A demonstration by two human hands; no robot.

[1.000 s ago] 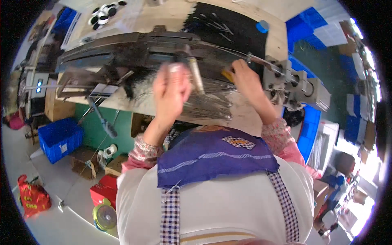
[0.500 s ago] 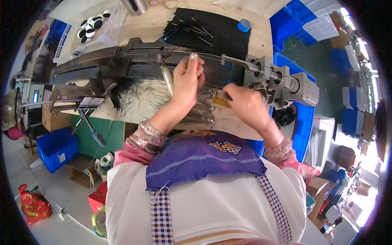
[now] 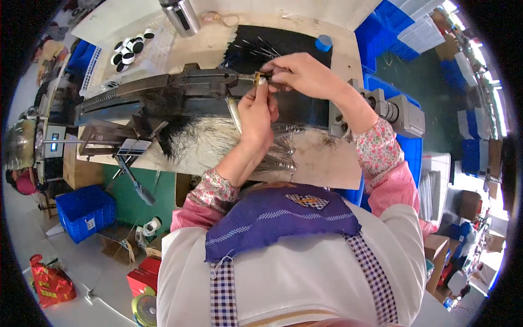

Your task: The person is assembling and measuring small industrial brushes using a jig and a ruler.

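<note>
Both my hands meet over a long dark metal machine (image 3: 201, 82) on the bench. My left hand (image 3: 257, 117) is closed in a pinch with its thumb up; what lies between its fingertips is too small to make out. From the right, my right hand (image 3: 297, 73) reaches over with curled fingers, gripping a small yellow piece (image 3: 257, 77) that shows by the left thumb. Next to my left hand is a slim silvery rod (image 3: 233, 111). A bundle of thin metal wires (image 3: 280, 155) lies on the bench before my apron.
Dark loose bristles (image 3: 174, 131) hang at the machine's front. Behind it, a black cloth (image 3: 245, 41) bears several thin wire pieces and a blue cap (image 3: 323, 42). A white basket (image 3: 152, 62) with black-and-white caps stands back left, beside a steel flask (image 3: 181, 16). A motor unit (image 3: 406, 117) juts out at right.
My right hand has moved up and left from the near bench to the left fingertips, carrying the yellow piece. My left hand stays pinched over the machine. The view has shifted slightly.
</note>
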